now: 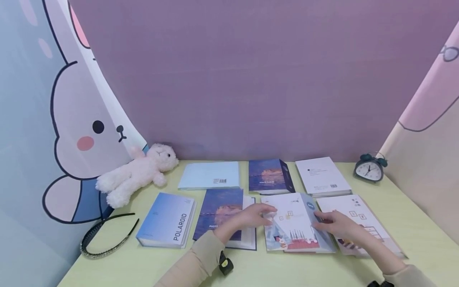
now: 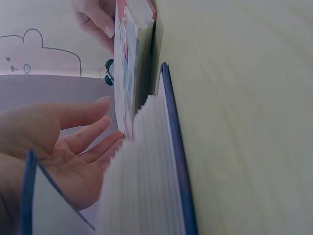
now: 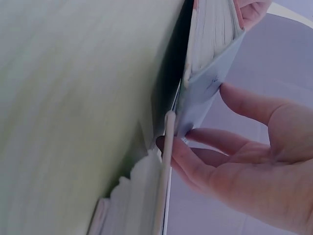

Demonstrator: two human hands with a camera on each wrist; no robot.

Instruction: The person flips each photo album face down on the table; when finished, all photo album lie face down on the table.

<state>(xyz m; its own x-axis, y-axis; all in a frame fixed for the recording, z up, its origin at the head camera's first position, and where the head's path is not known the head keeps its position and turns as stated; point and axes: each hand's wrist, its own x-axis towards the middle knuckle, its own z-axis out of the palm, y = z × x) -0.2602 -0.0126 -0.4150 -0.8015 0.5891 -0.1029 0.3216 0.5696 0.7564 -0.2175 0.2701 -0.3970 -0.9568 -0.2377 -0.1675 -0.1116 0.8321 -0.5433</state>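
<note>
clock centred on the white illustrated album (image 1: 292, 215) in the head view, 12 = far side of the table (image 1: 272, 273). that album is front row, cover up, between the two hands, grey-blue spine (image 1: 325, 241) facing 3; can't tell if its underside is flat on the table.

left hand (image 1: 251, 215) at its 9: fingers fairly straight, thumb apart, fingertips at the album's edge per left wrist view, not gripping. right hand (image 1: 340, 225) at its 3: thumb against the spine, fingertips by the spine's lower edge; can't tell whether it pinches or merely touches.

just beside at 3: second illustrated album (image 1: 367, 221), right hand and forearm partly over it. at 9: dark blue photo album (image 1: 222, 207), left forearm across it, its cover raised off the pages in left wrist view. farther along 9: blue polaroid album (image 1: 165, 221), then black headband (image 1: 94, 254).

back row: pale blue album (image 1: 209, 173) with barcode at 10, second dark blue album (image 1: 265, 175) at 11, small-print white album (image 1: 322, 175) at 1. green alarm clock (image 1: 368, 170) at 2. white plush toy (image 1: 138, 175) between 9 and 10, by the bunny-print wall (image 1: 82, 151). purple backdrop (image 1: 269, 79) at 12.
</note>
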